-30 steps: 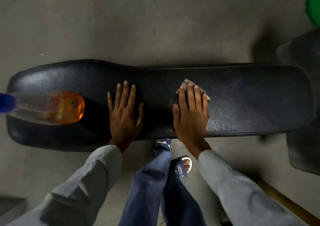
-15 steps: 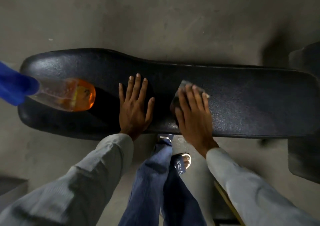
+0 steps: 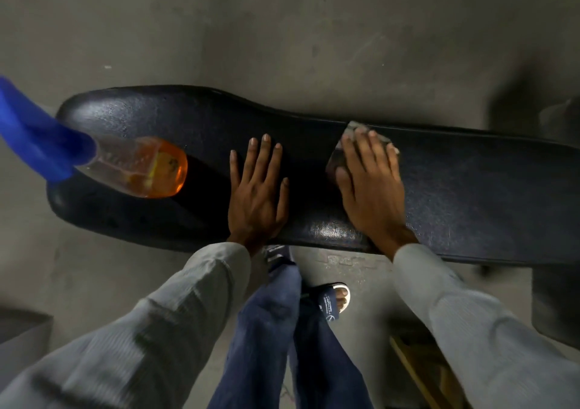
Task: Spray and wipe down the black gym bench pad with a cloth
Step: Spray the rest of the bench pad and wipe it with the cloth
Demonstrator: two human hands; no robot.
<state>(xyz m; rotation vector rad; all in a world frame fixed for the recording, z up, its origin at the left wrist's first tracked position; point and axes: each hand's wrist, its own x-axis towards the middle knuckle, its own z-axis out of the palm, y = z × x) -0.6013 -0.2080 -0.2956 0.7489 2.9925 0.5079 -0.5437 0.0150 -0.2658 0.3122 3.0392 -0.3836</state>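
The long black bench pad (image 3: 470, 195) runs across the head view from left to right. My left hand (image 3: 257, 195) lies flat on its middle with the fingers straight and spread. My right hand (image 3: 370, 182) presses a grey cloth (image 3: 337, 154) flat against the pad near its far edge; only the cloth's edges show past my fingers. A spray bottle (image 3: 138, 167) with orange liquid and a blue head stands on the pad's wider left end, apart from both hands.
Bare concrete floor (image 3: 282, 32) surrounds the bench. My legs in blue trousers and a sandalled foot (image 3: 335, 298) stand close against the near side of the pad. A dark bulky object (image 3: 558, 298) sits at the right edge, a wooden strip (image 3: 414, 374) below it.
My right hand has pushed the cloth away from me, toward the pad's far edge. My left hand stays flat in place. The view has shifted, so the bench sits further right and tilted.
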